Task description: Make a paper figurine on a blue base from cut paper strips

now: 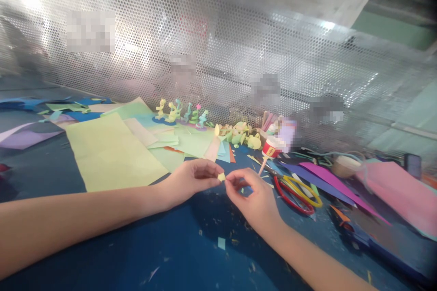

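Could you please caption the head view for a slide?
Two hands pinch a small yellow paper piece above a blue table.

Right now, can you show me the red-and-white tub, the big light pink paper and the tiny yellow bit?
Red-and-white tub (269,149), head view: its side.
Light pink paper (406,195), head view: its middle.
Tiny yellow bit (221,177), head view: its middle.

So both bare hands, left hand and right hand, are pinching a tiny pale-yellow paper piece just above a blue tabletop littered with scraps.
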A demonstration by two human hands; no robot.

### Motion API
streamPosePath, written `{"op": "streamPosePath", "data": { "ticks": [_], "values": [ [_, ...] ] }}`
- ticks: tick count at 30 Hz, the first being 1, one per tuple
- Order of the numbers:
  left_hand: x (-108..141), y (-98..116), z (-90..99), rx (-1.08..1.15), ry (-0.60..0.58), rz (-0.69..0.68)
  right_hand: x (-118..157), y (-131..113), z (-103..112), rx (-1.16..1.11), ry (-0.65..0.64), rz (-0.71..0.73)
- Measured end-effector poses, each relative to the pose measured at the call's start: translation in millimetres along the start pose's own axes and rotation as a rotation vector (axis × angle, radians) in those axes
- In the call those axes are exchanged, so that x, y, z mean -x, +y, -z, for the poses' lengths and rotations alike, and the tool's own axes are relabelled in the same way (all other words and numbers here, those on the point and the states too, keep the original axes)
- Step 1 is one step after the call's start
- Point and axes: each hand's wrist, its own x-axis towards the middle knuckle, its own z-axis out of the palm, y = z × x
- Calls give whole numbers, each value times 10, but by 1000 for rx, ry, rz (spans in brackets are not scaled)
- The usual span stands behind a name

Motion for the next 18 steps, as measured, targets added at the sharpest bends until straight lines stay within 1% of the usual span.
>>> {"op": "streamPosePath", "data": {
  "ticks": [5, 12, 18],
  "values": [
    [9, 28, -4, 17, -2, 8, 3, -14, 9, -11, -12, -4],
    [-1, 1, -4, 48, -1, -1, 5, -16, 6, -25, -10, -3],
    [8, -28, 4, 54, 17, 45, 3, -17, 8, 0, 5, 68]
  ]
}}
